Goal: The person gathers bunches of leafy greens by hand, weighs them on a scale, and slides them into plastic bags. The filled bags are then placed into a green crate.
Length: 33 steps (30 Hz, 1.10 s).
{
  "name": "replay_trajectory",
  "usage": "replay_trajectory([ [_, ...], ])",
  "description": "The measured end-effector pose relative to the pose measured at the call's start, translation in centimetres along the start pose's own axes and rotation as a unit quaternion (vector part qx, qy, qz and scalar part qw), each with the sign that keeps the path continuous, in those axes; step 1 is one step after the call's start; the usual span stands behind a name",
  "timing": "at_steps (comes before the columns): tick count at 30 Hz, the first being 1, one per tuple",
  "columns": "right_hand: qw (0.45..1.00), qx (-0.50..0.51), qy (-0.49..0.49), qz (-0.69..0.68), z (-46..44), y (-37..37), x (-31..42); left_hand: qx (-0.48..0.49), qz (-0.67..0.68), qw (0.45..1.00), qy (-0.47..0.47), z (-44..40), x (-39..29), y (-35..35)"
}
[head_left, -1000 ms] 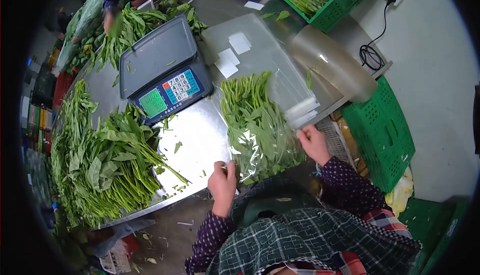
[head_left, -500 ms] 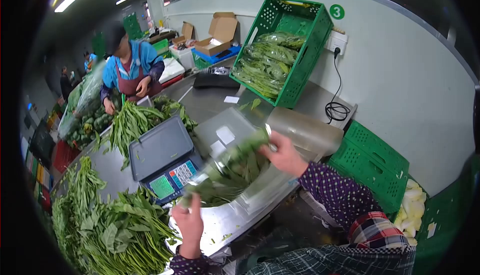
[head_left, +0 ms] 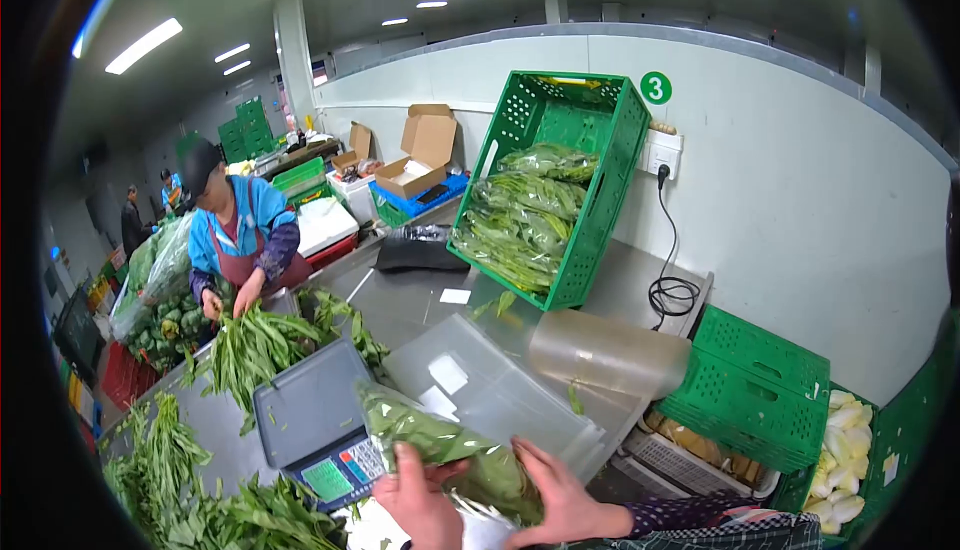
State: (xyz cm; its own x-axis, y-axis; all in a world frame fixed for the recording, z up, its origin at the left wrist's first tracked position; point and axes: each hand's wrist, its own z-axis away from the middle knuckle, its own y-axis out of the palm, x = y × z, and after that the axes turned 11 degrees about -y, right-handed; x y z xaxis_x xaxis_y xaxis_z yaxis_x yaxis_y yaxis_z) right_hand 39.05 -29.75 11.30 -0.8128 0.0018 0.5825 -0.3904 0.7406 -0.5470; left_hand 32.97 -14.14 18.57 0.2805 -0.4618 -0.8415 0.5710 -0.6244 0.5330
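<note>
A clear plastic bag of leafy greens [head_left: 450, 440] lies slantwise between my hands, beside the digital scale [head_left: 312, 400]. My left hand [head_left: 418, 500] grips its near side, thumb up against the plastic. At the bag's right end, my right hand [head_left: 565, 498] holds it with the fingers over the top and the thumb low. Behind the bag is a stack of clear plastic sheets [head_left: 500, 380] with white labels [head_left: 448, 374] on it. Loose leafy greens [head_left: 250, 520] are heaped left of my left hand.
A green crate [head_left: 600, 220] of bagged greens leans at the back, near a roll of plastic film [head_left: 608, 353]. A co-worker [head_left: 245, 230] handles greens [head_left: 262, 345] across the table. Stacked green crates [head_left: 750, 385] and pale vegetables [head_left: 840, 460] are at right. A black cord [head_left: 672, 240] hangs down the wall.
The view has tilted upward. My hands have come closer together and lower; the greens, blurred and spread between them before, now form a compact wrapped bundle. The co-worker's hands have moved closer together.
</note>
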Motion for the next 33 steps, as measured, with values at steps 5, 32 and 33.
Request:
replay_trajectory([
  [5, 0.973, -0.213, -0.085, -0.035, -11.1, 0.1, -10.4, 0.08, -0.04, 0.99, 0.108, -4.8, -0.3, 7.6],
  [32, 0.976, 0.026, -0.115, 0.182, -41.2, -17.9, -34.5, -0.096, 0.048, 0.99, 0.087, -26.3, 3.9, 6.1],
  [33, 0.859, 0.085, -0.027, 0.504, -41.6, -21.1, -35.7, -0.116, 0.051, 0.988, 0.091, -26.5, 3.7, 6.3],
])
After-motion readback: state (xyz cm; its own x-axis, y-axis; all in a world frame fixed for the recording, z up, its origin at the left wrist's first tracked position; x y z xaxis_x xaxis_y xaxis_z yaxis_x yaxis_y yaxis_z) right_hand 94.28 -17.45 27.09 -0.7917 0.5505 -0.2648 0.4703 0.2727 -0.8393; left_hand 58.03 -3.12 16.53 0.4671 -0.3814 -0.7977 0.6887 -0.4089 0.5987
